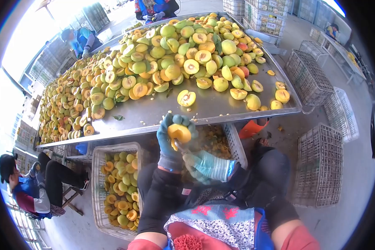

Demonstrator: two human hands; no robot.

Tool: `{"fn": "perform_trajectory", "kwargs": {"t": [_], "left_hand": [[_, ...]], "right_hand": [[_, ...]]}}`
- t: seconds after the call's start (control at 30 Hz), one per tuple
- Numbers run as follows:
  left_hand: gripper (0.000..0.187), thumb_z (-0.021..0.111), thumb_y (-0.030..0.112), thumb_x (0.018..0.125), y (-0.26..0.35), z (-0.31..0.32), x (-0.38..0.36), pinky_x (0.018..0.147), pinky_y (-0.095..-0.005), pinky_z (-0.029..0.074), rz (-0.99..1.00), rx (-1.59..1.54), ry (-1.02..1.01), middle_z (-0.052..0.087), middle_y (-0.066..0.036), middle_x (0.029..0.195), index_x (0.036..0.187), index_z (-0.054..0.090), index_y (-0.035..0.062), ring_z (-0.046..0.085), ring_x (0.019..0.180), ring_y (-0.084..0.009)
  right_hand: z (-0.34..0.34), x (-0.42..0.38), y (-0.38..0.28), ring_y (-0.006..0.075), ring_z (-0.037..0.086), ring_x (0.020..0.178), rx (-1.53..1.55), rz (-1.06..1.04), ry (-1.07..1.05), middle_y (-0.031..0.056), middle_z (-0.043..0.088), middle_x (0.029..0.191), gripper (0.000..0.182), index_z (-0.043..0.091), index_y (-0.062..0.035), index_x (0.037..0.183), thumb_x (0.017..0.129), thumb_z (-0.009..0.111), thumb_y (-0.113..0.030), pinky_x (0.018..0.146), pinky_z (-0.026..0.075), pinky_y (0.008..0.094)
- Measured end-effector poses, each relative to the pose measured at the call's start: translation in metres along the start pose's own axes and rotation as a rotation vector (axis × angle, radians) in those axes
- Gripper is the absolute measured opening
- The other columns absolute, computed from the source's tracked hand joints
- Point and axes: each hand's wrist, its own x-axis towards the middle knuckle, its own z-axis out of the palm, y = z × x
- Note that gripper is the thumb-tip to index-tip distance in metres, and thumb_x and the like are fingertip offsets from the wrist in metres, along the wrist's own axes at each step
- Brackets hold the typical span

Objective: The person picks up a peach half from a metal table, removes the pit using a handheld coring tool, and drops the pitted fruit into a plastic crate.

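In a dark teal glove, my left hand is closed around a halved yellow peach, its cut face turned up toward me. My right hand, in a lighter striped glove, grips a small pitting tool. The tool's tip touches the lower edge of the peach half; most of its handle is hidden in the glove. Both hands are just in front of the near edge of a metal table. A peach half with its stone lies beyond them on the tabletop, near scattered pale kernels.
A large heap of peaches covers much of the table. Beside my legs stands a crate of peach halves; another crate holds peach scraps. Stacked crates stand right. Co-workers sit left and across the table.
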Motion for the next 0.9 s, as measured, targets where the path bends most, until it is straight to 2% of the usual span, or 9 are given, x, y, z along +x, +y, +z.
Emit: {"fn": "perform_trajectory", "kwargs": {"t": [0.13, 0.17, 0.3, 0.33, 0.4, 0.43, 0.6, 0.8, 0.9], "left_hand": [[0.035, 0.049, 0.038, 0.097, 0.030, 0.018, -0.004, 0.070, -0.0442, 0.054, 0.150, 0.267, 0.474, 0.063, -0.012, 0.088, 0.089, 0.061, 0.0065, 0.063, 0.082, -0.0305], [0.034, 0.052, 0.038, 0.096, 0.042, 0.005, -0.009, 0.073, -0.0457, 0.058, 0.148, 0.284, 0.388, 0.067, -0.011, 0.091, 0.095, 0.064, 0.0061, 0.067, 0.084, -0.0300], [0.041, 0.050, 0.038, 0.100, 0.086, -0.001, -0.059, 0.073, -0.0432, 0.059, 0.382, 0.720, 0.608, 0.066, -0.011, 0.093, 0.106, 0.062, -0.0010, 0.067, 0.084, -0.0229], [0.039, 0.054, 0.034, 0.099, 0.105, -0.007, -0.081, 0.073, -0.0338, 0.056, 0.446, 1.250, 0.481, 0.067, -0.009, 0.090, 0.104, 0.065, -0.0033, 0.065, 0.080, -0.0178], [0.030, 0.058, 0.023, 0.095, 0.137, -0.026, -0.105, 0.071, -0.0262, 0.048, 0.365, 1.420, 0.860, 0.067, -0.005, 0.081, 0.091, 0.070, -0.0042, 0.060, 0.075, -0.0123], [0.038, 0.058, 0.029, 0.095, 0.143, -0.018, -0.115, 0.080, -0.0300, 0.049, 0.269, 1.754, 0.937, 0.070, -0.010, 0.091, 0.104, 0.068, -0.0065, 0.064, 0.086, -0.0172], [0.046, 0.057, 0.029, 0.095, 0.129, 0.017, -0.055, 0.095, -0.0333, 0.045, 0.333, 1.754, 0.615, 0.064, -0.015, 0.119, 0.128, 0.056, -0.0021, 0.060, 0.108, -0.0237], [0.082, 0.067, 0.050, 0.082, 0.042, 0.005, 0.087, 0.091, -0.0423, 0.047, 0.097, 1.953, 0.401, 0.067, -0.024, 0.105, 0.143, 0.039, 0.0025, 0.064, 0.103, -0.0343], [0.070, 0.069, 0.042, 0.081, 0.021, -0.021, 0.120, 0.084, -0.0377, 0.050, 0.043, 2.164, 0.272, 0.068, -0.019, 0.103, 0.134, 0.050, 0.0011, 0.066, 0.095, -0.0275]], "right_hand": [[-0.030, 0.008, 0.021, 0.0371, 0.067, 0.069, -0.885, -0.508, 0.331, 0.0193, 0.068, 0.077, 0.042, 0.065, -0.0057, 0.091, 0.096, 0.052, -0.046, 0.063, 0.053, 0.0444], [-0.035, 0.004, 0.018, 0.0424, 0.065, 0.091, -1.074, -0.296, 0.329, 0.0238, 0.068, 0.091, 0.042, 0.066, -0.0031, 0.100, 0.094, 0.053, -0.043, 0.082, 0.051, 0.0478], [-0.041, -0.009, 0.018, 0.0442, 0.064, 0.086, -1.133, -0.237, 0.498, 0.0260, 0.066, 0.091, 0.039, 0.060, -0.0061, 0.108, 0.095, 0.052, -0.042, 0.077, 0.050, 0.0519], [-0.040, -0.013, 0.015, 0.0442, 0.064, 0.086, -1.103, -0.229, 0.530, 0.0260, 0.067, 0.090, 0.039, 0.059, -0.0053, 0.108, 0.094, 0.052, -0.041, 0.076, 0.050, 0.0520], [-0.035, -0.022, 0.003, 0.0443, 0.064, 0.085, -1.038, -0.219, 0.601, 0.0260, 0.067, 0.088, 0.039, 0.058, -0.0037, 0.106, 0.094, 0.054, -0.040, 0.076, 0.050, 0.0520], [-0.034, -0.021, 0.004, 0.0442, 0.064, 0.084, -1.011, -0.271, 0.621, 0.0260, 0.067, 0.088, 0.038, 0.058, -0.0033, 0.105, 0.094, 0.055, -0.039, 0.075, 0.050, 0.0518], [-0.030, -0.008, 0.008, 0.0403, 0.067, 0.075, -1.008, -0.460, 0.710, 0.0229, 0.067, 0.077, 0.034, 0.061, -0.0042, 0.102, 0.091, 0.059, -0.036, 0.065, 0.052, 0.0503], [-0.037, -0.020, -0.002, 0.0405, 0.066, 0.071, -0.998, -0.507, 0.816, 0.0199, 0.067, 0.074, 0.027, 0.059, -0.0054, 0.097, 0.090, 0.061, -0.031, 0.064, 0.052, 0.0507], [-0.039, -0.024, -0.007, 0.0402, 0.066, 0.071, -0.957, -0.526, 0.886, 0.0189, 0.068, 0.075, 0.024, 0.059, -0.0059, 0.098, 0.090, 0.063, -0.028, 0.064, 0.052, 0.0504]]}}
